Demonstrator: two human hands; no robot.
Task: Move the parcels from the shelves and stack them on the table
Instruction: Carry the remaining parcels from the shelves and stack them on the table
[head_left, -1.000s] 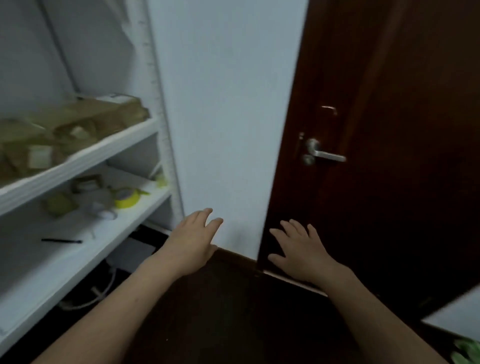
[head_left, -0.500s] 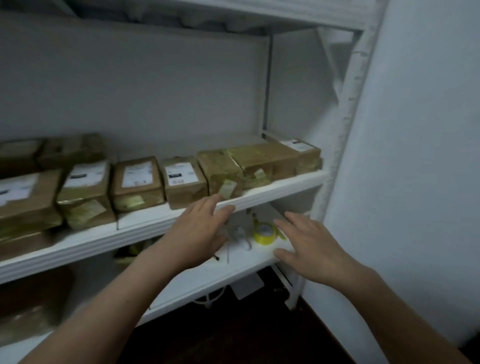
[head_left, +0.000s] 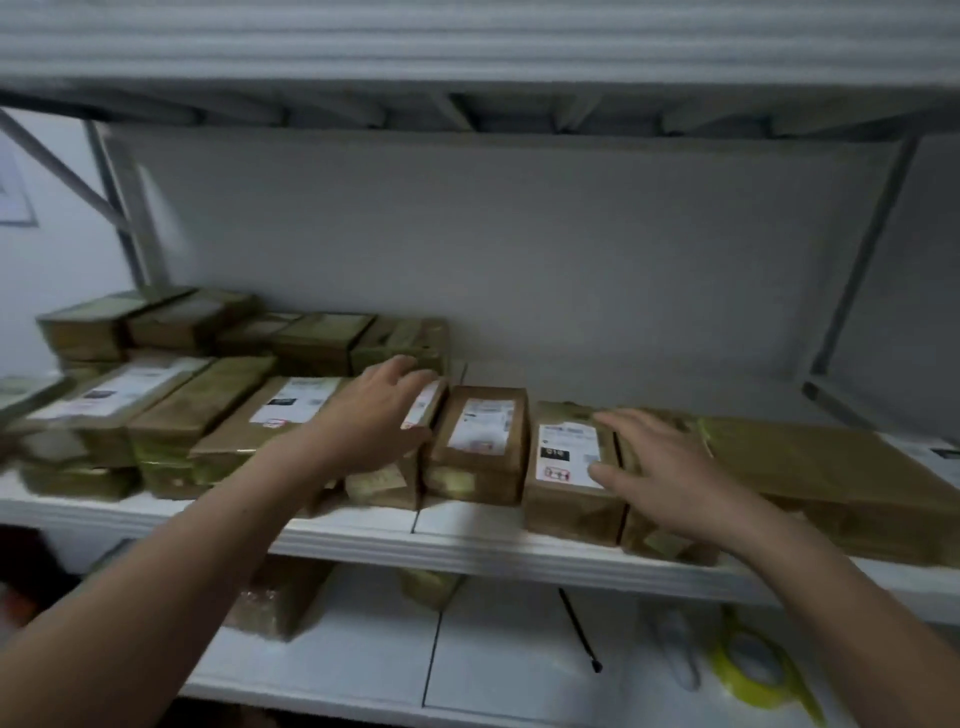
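Shelving (head_left: 467, 543) of white metal fills the view, w/ brown taped parcels on its mid shelf in 2 rows: the front row (head_left: 218, 415) runs under both hands, the back row (head_left: 322, 338) sits just beyond the left fingertips. The largest single item, a long flat parcel (head_left: 831, 467), lies just outboard of the right hand (head_left: 662, 467). The left hand (head_left: 376, 421) rests palm-down on a white-labelled parcel (head_left: 425, 404), fingers laid over its top, lightly bent, not closed round it. The right hand is spread wide, palm down, over a narrow parcel (head_left: 657, 540); contact unclear. Its thumb tip is at the edge of a labelled box (head_left: 566, 452). Btwn the hands stands the middle box (head_left: 480, 441). Below the hands, on the lower shelf (head_left: 493, 670): a yellow tape roll (head_left: 753, 670) under the right wrist, and a black cable tie (head_left: 579, 634) approx. midway.
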